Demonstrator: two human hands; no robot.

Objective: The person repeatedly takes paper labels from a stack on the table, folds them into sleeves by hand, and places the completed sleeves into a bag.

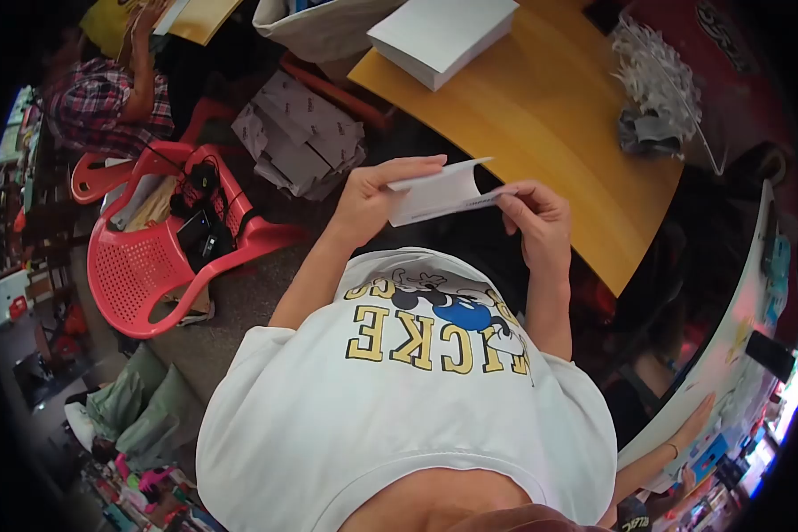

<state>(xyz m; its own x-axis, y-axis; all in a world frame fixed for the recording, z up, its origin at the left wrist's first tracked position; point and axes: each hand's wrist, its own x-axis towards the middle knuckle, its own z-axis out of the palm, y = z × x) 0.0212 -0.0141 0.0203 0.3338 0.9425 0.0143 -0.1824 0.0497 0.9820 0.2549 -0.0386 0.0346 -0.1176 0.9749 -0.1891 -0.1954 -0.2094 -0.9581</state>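
Observation:
A folded white sheet of paper (434,193) is held in front of my chest, its two leaves apart and faint print along the lower edge. My left hand (363,197) grips its left end, with the thumb and fingers closed on it. At the other end, my right hand (543,217) pinches the corner between thumb and fingers. Just beyond my hands is a yellow wooden table (541,115), with a thick stack of white paper (443,40) on its far part.
White strips (652,75) lie bunched at the table's right. A red plastic chair (137,275) holding cables and papers stands to my left, near a wrapped grey bundle (297,133). A person in a plaid shirt (97,106) sits far left; another person's hand (693,424) rests on a white surface at right.

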